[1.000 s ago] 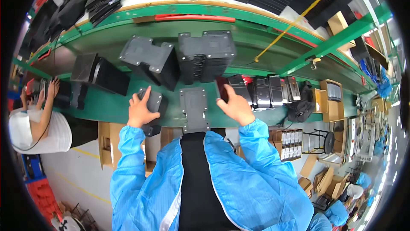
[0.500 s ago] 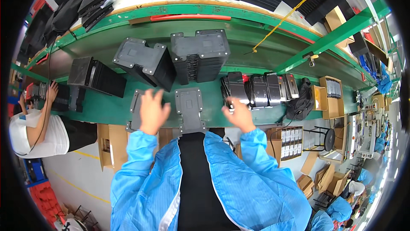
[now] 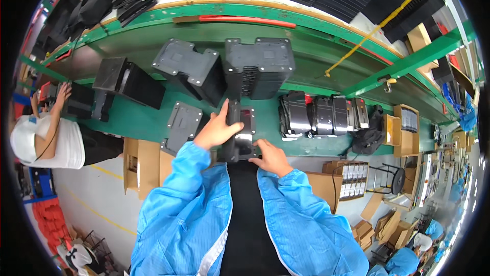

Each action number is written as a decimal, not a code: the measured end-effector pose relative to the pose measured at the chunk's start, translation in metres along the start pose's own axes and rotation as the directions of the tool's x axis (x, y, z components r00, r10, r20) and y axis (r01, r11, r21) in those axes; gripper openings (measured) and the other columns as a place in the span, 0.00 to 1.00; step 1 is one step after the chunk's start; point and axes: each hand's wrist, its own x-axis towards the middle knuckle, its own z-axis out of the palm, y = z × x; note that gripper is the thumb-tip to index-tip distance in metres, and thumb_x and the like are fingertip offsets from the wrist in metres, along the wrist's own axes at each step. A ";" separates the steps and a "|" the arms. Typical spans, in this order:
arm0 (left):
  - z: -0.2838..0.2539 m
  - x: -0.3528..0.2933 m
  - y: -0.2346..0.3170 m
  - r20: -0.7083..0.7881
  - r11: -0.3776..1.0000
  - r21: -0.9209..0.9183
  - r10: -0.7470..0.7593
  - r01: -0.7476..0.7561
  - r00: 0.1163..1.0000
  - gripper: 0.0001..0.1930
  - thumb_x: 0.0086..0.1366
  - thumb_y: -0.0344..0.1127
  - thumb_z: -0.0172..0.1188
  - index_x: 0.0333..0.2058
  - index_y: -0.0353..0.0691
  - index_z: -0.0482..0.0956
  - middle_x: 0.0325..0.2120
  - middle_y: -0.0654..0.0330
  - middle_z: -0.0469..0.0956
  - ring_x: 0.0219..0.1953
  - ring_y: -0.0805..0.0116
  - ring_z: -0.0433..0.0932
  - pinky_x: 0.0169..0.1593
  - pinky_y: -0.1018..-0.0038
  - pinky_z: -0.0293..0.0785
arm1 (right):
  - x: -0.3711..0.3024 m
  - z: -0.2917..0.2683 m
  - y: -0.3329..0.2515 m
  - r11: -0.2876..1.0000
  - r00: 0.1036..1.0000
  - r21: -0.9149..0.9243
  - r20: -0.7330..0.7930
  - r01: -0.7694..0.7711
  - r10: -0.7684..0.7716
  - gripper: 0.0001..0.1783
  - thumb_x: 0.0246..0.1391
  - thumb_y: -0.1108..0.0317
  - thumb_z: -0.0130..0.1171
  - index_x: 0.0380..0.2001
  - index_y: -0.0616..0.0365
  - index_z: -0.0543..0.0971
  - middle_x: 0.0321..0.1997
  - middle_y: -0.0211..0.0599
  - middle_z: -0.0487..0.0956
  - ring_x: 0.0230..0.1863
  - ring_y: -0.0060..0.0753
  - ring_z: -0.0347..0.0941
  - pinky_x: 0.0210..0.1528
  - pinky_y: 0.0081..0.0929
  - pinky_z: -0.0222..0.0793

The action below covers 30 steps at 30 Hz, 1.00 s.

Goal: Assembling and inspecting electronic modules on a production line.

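Observation:
A dark panel (image 3: 231, 135) with a glossy strip along its right side lies or tilts at the bench's front edge, straight ahead of me. Screw heads dot a grey border to its right; whether that is the same piece I cannot tell. My left hand (image 3: 218, 130) grips its left side, forefinger along the edge and thumb over the top. At the near right corner, my right hand (image 3: 273, 158) has thumb and fingers closed around the edge. A grey notched panel (image 3: 182, 123) with corner screws rests flat to the left of my left hand.
Behind stand two tall stacks of grey panels (image 3: 189, 59), (image 3: 263, 54). Glossy black pieces (image 3: 295, 118) line the bench on the right, beside a black bag (image 3: 370, 135) and cartons (image 3: 406, 130). Black blocks (image 3: 135, 84) stand left, near a co-worker (image 3: 51, 135). A green rail (image 3: 168, 11) crosses above.
Both hands have come down and inward onto the panel in front of me, from empty and spread apart. A dark glossy surface now shows where a flat grey panel lay. The view has shifted slightly.

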 end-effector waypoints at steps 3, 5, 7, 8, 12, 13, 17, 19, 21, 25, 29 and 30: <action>-0.066 -0.043 -0.001 0.069 0.971 0.001 0.239 -0.240 0.969 0.59 0.44 0.58 0.74 0.74 0.53 0.56 0.55 0.30 0.65 0.48 0.37 0.74 0.53 0.53 0.76 | 0.016 -0.010 -0.013 0.983 0.980 0.035 -0.077 -0.179 0.181 0.47 0.46 0.40 0.72 0.61 0.57 0.68 0.39 0.43 0.82 0.36 0.53 0.82 0.38 0.44 0.78; -0.086 -0.049 -0.007 -0.125 0.903 0.399 0.224 -0.158 0.967 0.58 0.41 0.54 0.75 0.73 0.57 0.59 0.55 0.33 0.66 0.50 0.36 0.72 0.52 0.51 0.76 | 0.039 0.005 -0.040 0.969 0.975 -0.110 -0.061 -0.220 0.215 0.50 0.46 0.39 0.71 0.64 0.57 0.66 0.37 0.45 0.82 0.34 0.54 0.82 0.36 0.45 0.78; -0.096 -0.047 -0.021 -0.223 0.818 0.571 0.233 -0.066 0.947 0.57 0.39 0.53 0.75 0.72 0.59 0.61 0.55 0.35 0.66 0.51 0.36 0.72 0.52 0.51 0.76 | 0.064 0.022 -0.068 0.863 0.953 -0.410 -0.062 -0.295 0.296 0.55 0.45 0.36 0.69 0.69 0.57 0.62 0.32 0.48 0.83 0.30 0.55 0.82 0.33 0.47 0.78; -0.093 -0.038 -0.037 -0.219 0.805 0.589 0.240 -0.068 0.946 0.58 0.38 0.52 0.75 0.72 0.60 0.61 0.55 0.36 0.66 0.52 0.36 0.71 0.52 0.51 0.76 | 0.074 0.027 -0.070 0.868 0.956 -0.407 -0.056 -0.284 0.287 0.55 0.45 0.36 0.69 0.69 0.57 0.62 0.32 0.48 0.83 0.30 0.55 0.82 0.33 0.47 0.78; -0.090 -0.023 -0.064 -0.179 0.785 0.612 0.255 -0.095 0.950 0.59 0.36 0.51 0.77 0.72 0.63 0.61 0.56 0.37 0.65 0.55 0.36 0.69 0.54 0.51 0.76 | 0.100 0.034 -0.063 0.819 0.901 -0.421 0.008 -0.390 0.433 0.58 0.49 0.38 0.66 0.74 0.59 0.56 0.32 0.57 0.83 0.29 0.59 0.82 0.33 0.50 0.79; -0.090 -0.022 -0.065 -0.182 0.795 0.601 0.238 -0.084 0.954 0.59 0.36 0.51 0.78 0.72 0.64 0.61 0.57 0.36 0.65 0.55 0.36 0.68 0.56 0.52 0.75 | 0.102 0.027 -0.060 0.858 0.917 -0.368 0.033 -0.358 0.397 0.57 0.50 0.38 0.66 0.74 0.60 0.56 0.33 0.58 0.83 0.30 0.58 0.82 0.34 0.49 0.79; -0.095 -0.028 -0.059 -0.170 0.806 0.590 0.175 -0.042 0.970 0.57 0.39 0.50 0.78 0.71 0.61 0.62 0.57 0.35 0.66 0.57 0.36 0.68 0.57 0.52 0.75 | 0.077 -0.018 -0.039 0.950 0.959 -0.130 -0.032 -0.285 0.283 0.54 0.53 0.39 0.63 0.74 0.61 0.57 0.34 0.62 0.83 0.34 0.57 0.83 0.38 0.49 0.79; -0.086 -0.026 -0.055 -0.170 0.808 0.589 0.151 -0.023 0.974 0.56 0.40 0.49 0.78 0.71 0.59 0.62 0.56 0.36 0.66 0.57 0.37 0.68 0.57 0.52 0.75 | 0.060 -0.039 -0.024 0.973 0.943 0.151 -0.260 -0.173 0.208 0.51 0.56 0.41 0.62 0.74 0.59 0.57 0.36 0.64 0.83 0.37 0.60 0.83 0.41 0.51 0.79; -0.065 -0.017 -0.053 -0.212 0.696 0.683 0.480 -0.222 0.852 0.54 0.43 0.50 0.76 0.71 0.52 0.63 0.54 0.38 0.67 0.54 0.38 0.70 0.54 0.54 0.76 | 0.055 -0.027 0.007 0.948 0.918 0.086 -0.238 -0.305 0.317 0.50 0.57 0.41 0.61 0.74 0.58 0.58 0.38 0.64 0.83 0.39 0.61 0.83 0.43 0.51 0.79; 0.003 -0.009 -0.002 -0.141 0.898 0.319 0.363 -0.305 0.921 0.52 0.53 0.57 0.72 0.70 0.39 0.59 0.53 0.36 0.68 0.49 0.38 0.75 0.52 0.54 0.77 | 0.057 0.027 0.067 0.815 0.808 -0.101 -0.247 -0.570 0.534 0.45 0.59 0.41 0.59 0.72 0.55 0.61 0.43 0.63 0.82 0.42 0.64 0.81 0.45 0.53 0.77; 0.060 0.008 0.026 -0.079 0.911 0.413 0.033 0.002 0.996 0.66 0.48 0.71 0.69 0.74 0.35 0.48 0.51 0.31 0.68 0.47 0.35 0.76 0.51 0.55 0.78 | 0.047 0.043 0.075 0.898 0.861 -0.060 -0.317 -0.436 0.397 0.37 0.60 0.43 0.60 0.64 0.54 0.68 0.49 0.61 0.80 0.41 0.64 0.81 0.42 0.51 0.77; 0.065 0.010 0.034 -0.080 0.911 0.412 0.035 0.001 0.996 0.66 0.48 0.71 0.69 0.74 0.35 0.48 0.51 0.31 0.68 0.47 0.35 0.76 0.51 0.55 0.78 | 0.036 0.039 0.074 0.973 0.910 0.087 -0.345 -0.214 0.231 0.32 0.60 0.46 0.62 0.59 0.54 0.71 0.51 0.58 0.79 0.41 0.61 0.81 0.42 0.49 0.78</action>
